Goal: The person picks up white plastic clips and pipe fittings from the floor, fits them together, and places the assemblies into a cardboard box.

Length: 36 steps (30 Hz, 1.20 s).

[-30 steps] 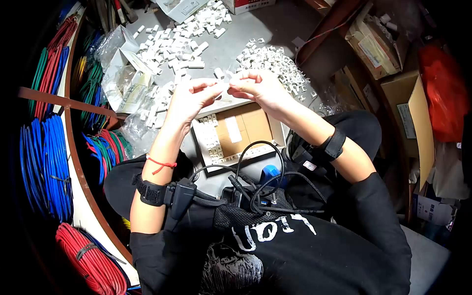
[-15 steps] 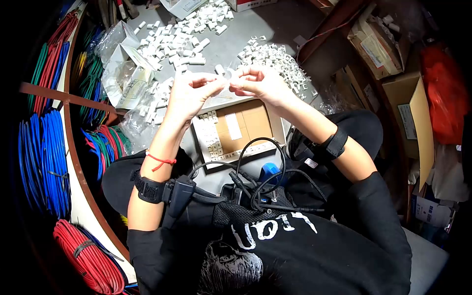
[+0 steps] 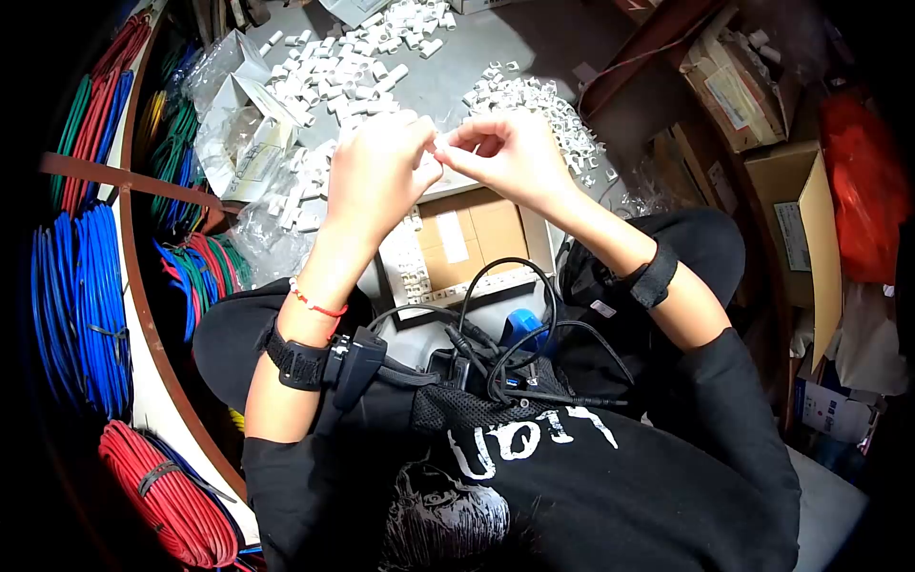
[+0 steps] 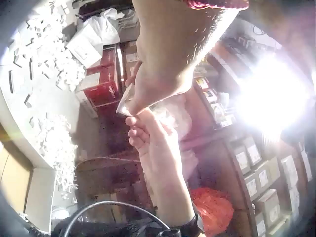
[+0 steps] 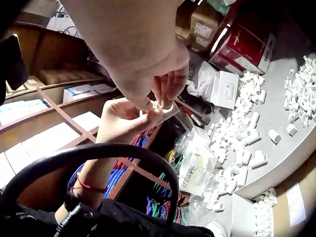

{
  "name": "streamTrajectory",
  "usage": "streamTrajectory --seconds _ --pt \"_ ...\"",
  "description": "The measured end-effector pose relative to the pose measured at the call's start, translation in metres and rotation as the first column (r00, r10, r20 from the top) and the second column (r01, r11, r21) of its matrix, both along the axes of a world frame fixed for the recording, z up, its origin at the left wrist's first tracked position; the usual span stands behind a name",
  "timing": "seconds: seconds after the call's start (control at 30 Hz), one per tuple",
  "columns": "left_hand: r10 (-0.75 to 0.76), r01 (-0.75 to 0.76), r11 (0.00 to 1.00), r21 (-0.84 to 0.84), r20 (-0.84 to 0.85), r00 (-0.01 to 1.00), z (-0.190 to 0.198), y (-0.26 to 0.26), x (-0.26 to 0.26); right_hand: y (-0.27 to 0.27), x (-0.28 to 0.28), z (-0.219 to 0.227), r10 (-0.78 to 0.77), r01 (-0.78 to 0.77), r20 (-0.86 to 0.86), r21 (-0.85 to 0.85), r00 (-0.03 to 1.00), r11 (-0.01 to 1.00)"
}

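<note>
Over the near edge of the bench, both hands meet at a small white piece (image 4: 126,101), pale and thin-looking. My left hand (image 3: 381,172) pinches it between thumb and fingers, its back turned up to the head camera. From the other side, my right hand (image 3: 519,157) pinches with thumb and index finger, the other fingers curled. Fingers hide most of the piece, so I cannot tell its exact kind. Below the hands sits a shallow carton (image 3: 491,234) with small white fittings in rows along its left and near sides.
Short white pipe pieces (image 3: 362,92) lie heaped on the grey bench, with a pile of small white clips (image 3: 515,92) to their right. Wire coils (image 3: 81,305) fill the left shelf. Cardboard boxes (image 3: 782,200) and a red bag (image 3: 863,191) stand right. Black cables (image 3: 505,334) loop before the torso.
My left hand has rolled over so its back faces up, and has moved right, closer to the right hand. The white piece between them is now mostly covered. The right hand has barely moved.
</note>
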State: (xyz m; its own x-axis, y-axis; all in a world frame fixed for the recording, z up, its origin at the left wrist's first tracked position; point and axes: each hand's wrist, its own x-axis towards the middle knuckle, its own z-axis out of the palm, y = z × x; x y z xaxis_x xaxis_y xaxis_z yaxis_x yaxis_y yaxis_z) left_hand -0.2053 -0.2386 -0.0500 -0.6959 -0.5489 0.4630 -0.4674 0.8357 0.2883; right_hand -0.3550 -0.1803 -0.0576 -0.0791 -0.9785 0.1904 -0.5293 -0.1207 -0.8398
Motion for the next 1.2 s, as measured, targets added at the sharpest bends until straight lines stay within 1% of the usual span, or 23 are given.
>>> streamTrajectory --seconds 0.1,0.13,0.23,0.3,0.37,0.4,0.43,0.47,0.5,0.53,0.57,0.6,0.63,0.7,0.8,0.83,0.87,0.9,0.93,1.03,1.07,1.17,1.2 --pt "-0.002 0.002 0.998 -0.069 0.007 1.000 -0.003 0.004 -0.003 -0.002 0.003 -0.005 -0.049 0.050 -0.009 0.013 0.999 0.999" --pt "-0.009 0.012 0.995 -0.097 0.028 1.000 -0.003 0.006 -0.004 -0.003 0.004 -0.007 -0.059 0.059 0.008 0.049 0.998 0.997" --pt "-0.029 0.040 0.985 -0.166 0.073 0.997 -0.004 0.010 -0.006 -0.004 0.004 -0.007 -0.061 0.065 -0.086 0.039 0.994 0.997" --pt "-0.006 0.017 0.993 -0.113 0.101 0.995 -0.003 0.010 -0.006 -0.005 0.003 -0.008 -0.038 0.042 -0.129 0.028 0.991 0.999" --pt "0.024 -0.021 0.999 -0.033 0.089 0.996 0.001 0.008 -0.005 -0.008 -0.002 -0.008 0.007 -0.005 -0.152 0.016 0.988 1.000" --pt "0.039 -0.040 0.999 0.008 0.083 0.996 0.002 0.007 -0.004 -0.009 -0.006 -0.009 0.030 -0.027 -0.123 0.027 0.992 0.999" --pt "0.016 -0.017 0.999 0.028 0.042 0.999 0.000 0.002 -0.001 -0.010 -0.010 -0.010 0.034 -0.038 -0.154 -0.026 0.987 0.999" --pt "0.023 -0.023 0.988 0.151 0.000 1.000 0.000 -0.003 0.002 -0.011 -0.014 -0.010 0.040 -0.051 -0.151 -0.068 0.988 0.996" --pt "0.035 -0.023 0.962 0.272 -0.039 0.999 0.001 -0.008 0.005 -0.011 -0.017 -0.009 0.047 -0.064 -0.147 -0.110 0.988 0.992" --pt "0.069 -0.037 0.883 0.469 -0.052 0.996 0.001 -0.012 0.007 -0.010 -0.020 -0.007 0.074 -0.097 -0.148 -0.151 0.986 0.984" --pt "0.105 -0.044 0.764 0.644 -0.057 0.993 0.001 -0.017 0.010 -0.010 -0.023 -0.003 0.102 -0.130 -0.149 -0.192 0.984 0.973" --pt "0.044 0.117 0.674 0.729 -0.198 0.979 0.003 -0.023 0.010 -0.010 -0.024 0.000 0.128 -0.162 -0.152 -0.232 0.980 0.959" --pt "0.075 0.101 0.516 0.851 -0.162 0.984 0.007 -0.024 0.014 -0.010 -0.024 0.003 0.131 -0.184 -0.194 -0.286 0.972 0.940" --pt "0.103 0.081 0.281 0.956 -0.114 0.988 0.010 -0.021 0.015 -0.009 -0.023 0.007 0.130 -0.233 -0.276 -0.385 0.952 0.893" --pt "0.189 0.155 0.042 0.987 -0.160 0.969 0.011 -0.013 0.013 -0.007 -0.018 0.006 0.081 -0.254 -0.361 -0.464 0.929 0.849" --pt "0.174 0.182 0.025 0.983 -0.183 0.968 0.009 -0.013 0.013 -0.007 -0.017 0.006 0.067 -0.268 -0.391 -0.486 0.918 0.832" --pt "0.159 0.208 0.008 0.978 -0.207 0.965 0.007 -0.015 0.013 -0.007 -0.015 0.006 0.075 -0.260 -0.358 -0.504 0.931 0.823" --pt "0.146 0.235 -0.010 0.972 -0.231 0.962 0.004 -0.017 0.014 -0.007 -0.015 0.006 0.069 -0.261 -0.365 -0.510 0.928 0.819" --pt "0.141 0.231 -0.028 0.973 -0.225 0.964 0.002 -0.019 0.017 -0.007 -0.015 0.006 0.064 -0.265 -0.373 -0.516 0.926 0.814" --pt "0.167 0.243 0.003 0.970 -0.240 0.956 -0.001 -0.018 0.017 -0.007 -0.014 0.006 0.073 -0.272 -0.374 -0.514 0.925 0.813" --pt "0.140 0.264 -0.011 0.964 -0.260 0.955 -0.003 -0.020 0.018 -0.007 -0.013 0.006 0.080 -0.274 -0.370 -0.510 0.925 0.815" --pt "0.172 0.310 0.081 0.947 -0.320 0.932 -0.008 -0.018 0.018 -0.009 -0.012 0.005 0.110 -0.265 -0.319 -0.496 0.941 0.827" --pt "0.192 0.309 0.080 0.948 -0.318 0.928 -0.007 -0.017 0.018 -0.009 -0.012 0.006 0.124 -0.274 -0.318 -0.483 0.940 0.832"
